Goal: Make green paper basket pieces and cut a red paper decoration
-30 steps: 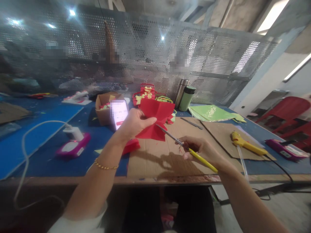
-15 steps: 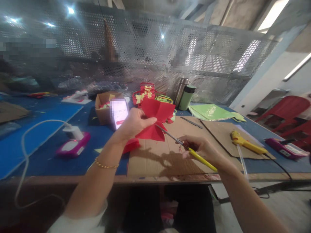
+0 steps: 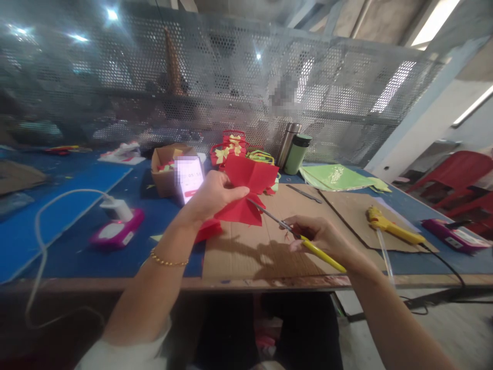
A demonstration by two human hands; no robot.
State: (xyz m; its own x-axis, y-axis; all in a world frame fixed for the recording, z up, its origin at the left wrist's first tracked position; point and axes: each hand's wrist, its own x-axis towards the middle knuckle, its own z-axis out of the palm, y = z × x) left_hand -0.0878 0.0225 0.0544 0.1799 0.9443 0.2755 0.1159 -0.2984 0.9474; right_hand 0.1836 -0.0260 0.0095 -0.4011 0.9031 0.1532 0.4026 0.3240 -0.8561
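Note:
My left hand (image 3: 220,195) pinches a creased piece of red paper (image 3: 252,174) between thumb and fingers, holding it up above the cardboard. The paper flares out in several petal-like flaps. My right hand (image 3: 318,234) grips a pair of yellow-handled scissors (image 3: 321,254) from the right. Their thin metal blades reach the paper's pinched middle, close to my left thumb. Whether the blades are apart there is too small to tell. More red paper (image 3: 208,229) lies below my left hand.
A cardboard sheet (image 3: 234,259) covers the blue table. Behind stand a lit phone (image 3: 189,177), a cardboard box (image 3: 162,180), red decorations (image 3: 233,146) and a green bottle (image 3: 297,155). At right lie a metal blade (image 3: 306,194) and a yellow glue gun (image 3: 396,228); at left, a purple device (image 3: 119,234).
Almost nothing differs. The red paper, both hands and the scissors keep nearly the same place, and the view has shifted very slightly.

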